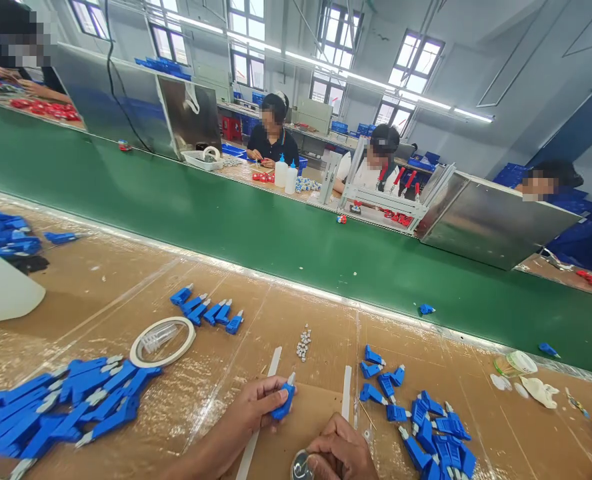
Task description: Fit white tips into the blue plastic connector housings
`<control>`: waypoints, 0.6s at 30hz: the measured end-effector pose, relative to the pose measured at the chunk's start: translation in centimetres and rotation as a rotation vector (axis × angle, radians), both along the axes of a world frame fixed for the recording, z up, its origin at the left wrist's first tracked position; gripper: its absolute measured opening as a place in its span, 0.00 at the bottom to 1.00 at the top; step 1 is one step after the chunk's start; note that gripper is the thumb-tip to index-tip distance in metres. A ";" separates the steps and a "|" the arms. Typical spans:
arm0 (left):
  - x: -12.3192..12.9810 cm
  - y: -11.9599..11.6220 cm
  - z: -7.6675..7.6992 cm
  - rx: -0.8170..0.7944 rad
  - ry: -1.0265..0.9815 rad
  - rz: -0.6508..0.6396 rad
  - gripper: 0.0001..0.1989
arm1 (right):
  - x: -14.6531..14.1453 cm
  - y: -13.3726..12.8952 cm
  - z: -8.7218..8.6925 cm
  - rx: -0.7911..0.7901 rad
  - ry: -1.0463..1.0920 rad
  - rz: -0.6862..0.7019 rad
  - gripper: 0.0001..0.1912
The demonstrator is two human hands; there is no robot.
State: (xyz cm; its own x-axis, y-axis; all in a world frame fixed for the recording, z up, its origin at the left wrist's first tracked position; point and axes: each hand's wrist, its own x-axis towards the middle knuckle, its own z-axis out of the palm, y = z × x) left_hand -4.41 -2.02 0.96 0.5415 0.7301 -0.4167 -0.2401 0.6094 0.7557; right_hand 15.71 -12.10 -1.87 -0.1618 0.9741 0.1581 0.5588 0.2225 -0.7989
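Note:
My left hand is closed around a blue plastic part with a light grey tip pointing up and away. My right hand is curled, its fingers against a small round shiny container at the bottom edge; its contents I cannot make out. Just beyond my hands lies a small heap of tiny grey pieces. Two white strips run along the table on either side of the work spot. More blue parts lie in a cluster to the right and a large pile to the left.
A tape roll with clear tubes inside lies left, near a short row of blue parts. A green conveyor belt crosses beyond the table, carrying a few parts. Several people sit across it, between metal panels. A small tub stands right.

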 end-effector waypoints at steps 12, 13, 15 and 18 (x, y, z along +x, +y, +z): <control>0.3 -2.0 1.4 -0.210 -0.143 -0.048 0.21 | -0.7 -0.5 -0.7 0.044 0.074 -0.167 0.23; 0.4 -2.2 1.3 -0.250 -0.161 -0.054 0.20 | -0.4 -0.5 -0.4 -0.071 0.202 -0.193 0.23; 0.7 -2.5 0.9 -0.326 -0.200 -0.055 0.19 | 0.2 -0.3 0.4 -0.272 0.460 -0.197 0.24; 1.0 -2.7 0.2 -0.399 -0.258 -0.088 0.16 | 0.6 0.3 1.9 -0.385 0.726 -0.173 0.25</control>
State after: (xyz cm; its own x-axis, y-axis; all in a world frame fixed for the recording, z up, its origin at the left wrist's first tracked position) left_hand -3.44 -4.74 1.11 0.7165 0.4873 -0.4992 -0.3236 0.8661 0.3809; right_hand 16.29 -11.76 0.06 0.0083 0.9829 -0.1837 -0.1227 -0.1813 -0.9757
